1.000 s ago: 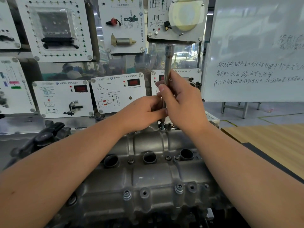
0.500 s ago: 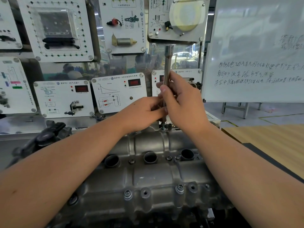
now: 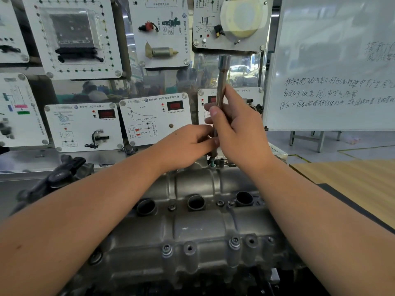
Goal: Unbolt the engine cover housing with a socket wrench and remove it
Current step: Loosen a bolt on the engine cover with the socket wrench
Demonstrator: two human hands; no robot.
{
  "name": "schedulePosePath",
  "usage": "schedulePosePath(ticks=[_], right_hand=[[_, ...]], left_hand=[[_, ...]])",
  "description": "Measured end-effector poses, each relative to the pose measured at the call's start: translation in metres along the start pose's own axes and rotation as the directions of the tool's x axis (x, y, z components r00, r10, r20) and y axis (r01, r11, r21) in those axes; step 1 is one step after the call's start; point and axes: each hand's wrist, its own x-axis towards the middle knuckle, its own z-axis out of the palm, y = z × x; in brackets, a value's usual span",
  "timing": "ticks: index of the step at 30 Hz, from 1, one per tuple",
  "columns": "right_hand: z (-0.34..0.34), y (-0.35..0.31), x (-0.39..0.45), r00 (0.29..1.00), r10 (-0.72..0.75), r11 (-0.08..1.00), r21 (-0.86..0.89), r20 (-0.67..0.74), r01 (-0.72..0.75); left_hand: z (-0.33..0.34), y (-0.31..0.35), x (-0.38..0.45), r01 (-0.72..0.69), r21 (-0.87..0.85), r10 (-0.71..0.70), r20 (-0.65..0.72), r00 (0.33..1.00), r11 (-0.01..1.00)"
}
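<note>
Nothing shifted: your right hand (image 3: 237,129) and left hand (image 3: 188,144) kept fingers clamped on the smooth steel socket wrench (image 3: 221,86), upright on a bolt (image 3: 212,162) at the far edge of the rough cast-grey engine cover housing (image 3: 192,227).

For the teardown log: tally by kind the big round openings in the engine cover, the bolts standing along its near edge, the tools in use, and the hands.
Big round openings in the engine cover: 3
Bolts on its near edge: 2
Metal tool: 1
Hands on it: 2, left hand, right hand
Total: 8
</note>
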Motion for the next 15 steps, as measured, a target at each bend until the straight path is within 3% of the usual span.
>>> schedulePosePath(ticks=[8, 15], right_hand=[[0.0010, 0.0027, 0.0009, 0.998, -0.049, 0.998, -0.034, -0.032, 0.048], [-0.0001, 0.0003, -0.0006, 1.000, 0.011, 1.000, 0.009, 0.018, -0.011]], left_hand=[[-0.0009, 0.0013, 0.0009, -0.023, 0.020, 0.022, 0.004, 1.000, 1.000], [-0.0019, -0.0006, -0.0002, -0.023, 0.014, 0.023, -0.005, 1.000, 1.000]])
